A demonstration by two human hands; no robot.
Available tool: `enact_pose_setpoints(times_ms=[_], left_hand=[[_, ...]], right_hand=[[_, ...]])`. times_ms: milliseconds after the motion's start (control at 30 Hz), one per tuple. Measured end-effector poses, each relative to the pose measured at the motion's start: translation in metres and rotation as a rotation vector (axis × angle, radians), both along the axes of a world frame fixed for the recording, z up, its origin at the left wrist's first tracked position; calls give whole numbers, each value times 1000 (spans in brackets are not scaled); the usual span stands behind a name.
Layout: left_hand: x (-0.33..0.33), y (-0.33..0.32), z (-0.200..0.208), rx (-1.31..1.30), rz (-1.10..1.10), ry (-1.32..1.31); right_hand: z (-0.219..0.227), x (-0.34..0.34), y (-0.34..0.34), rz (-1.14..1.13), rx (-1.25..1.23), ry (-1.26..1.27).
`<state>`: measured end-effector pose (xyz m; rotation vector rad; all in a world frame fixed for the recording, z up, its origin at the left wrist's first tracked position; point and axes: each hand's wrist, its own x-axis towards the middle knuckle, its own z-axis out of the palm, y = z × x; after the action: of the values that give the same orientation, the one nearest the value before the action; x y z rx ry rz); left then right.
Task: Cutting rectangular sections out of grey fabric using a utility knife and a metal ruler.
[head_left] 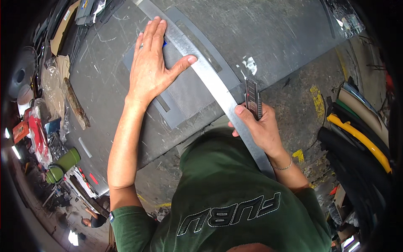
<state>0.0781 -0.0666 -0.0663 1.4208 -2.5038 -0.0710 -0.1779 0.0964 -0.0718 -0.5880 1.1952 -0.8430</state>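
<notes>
A long metal straightedge (204, 71) runs diagonally from the far side of the table down toward my right side, over a grey cut sheet (191, 90) with narrow slots. My left hand (151, 63) lies flat on the sheet, fingers stretched out. Its thumb and fingertips touch the straightedge. Near the table's front edge my right hand (262, 126) is closed round a dark utility knife (252, 98) that points away from me. The right thumb also presses on the straightedge, with some fingers beneath it. Whether the blade is out, I cannot tell.
Small white scraps (249, 66) lie beyond the knife on the scratched dark table (100, 71). A wooden stick (75, 103), plastic wrap and a green roll (63, 165) crowd the left edge. Rolled materials, one yellow (361, 140), stand at right. Another person (93, 219) is far off at lower left.
</notes>
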Motion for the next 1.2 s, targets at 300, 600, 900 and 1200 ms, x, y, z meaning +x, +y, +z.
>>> enact_pose_setpoints(times_ms=[300,600,900,1200], left_hand=[[0,0,-1,30,15,3],[-1,-1,1,52,21,23],[-2,-1,1,49,15,34],[-2,0,2,24,27,13]], right_hand=[[-2,1,1,-14,0,-21],[4,1,-3,-29,10,-12],[3,-2,-3,2,43,0],[3,2,-1,-21,10,22]])
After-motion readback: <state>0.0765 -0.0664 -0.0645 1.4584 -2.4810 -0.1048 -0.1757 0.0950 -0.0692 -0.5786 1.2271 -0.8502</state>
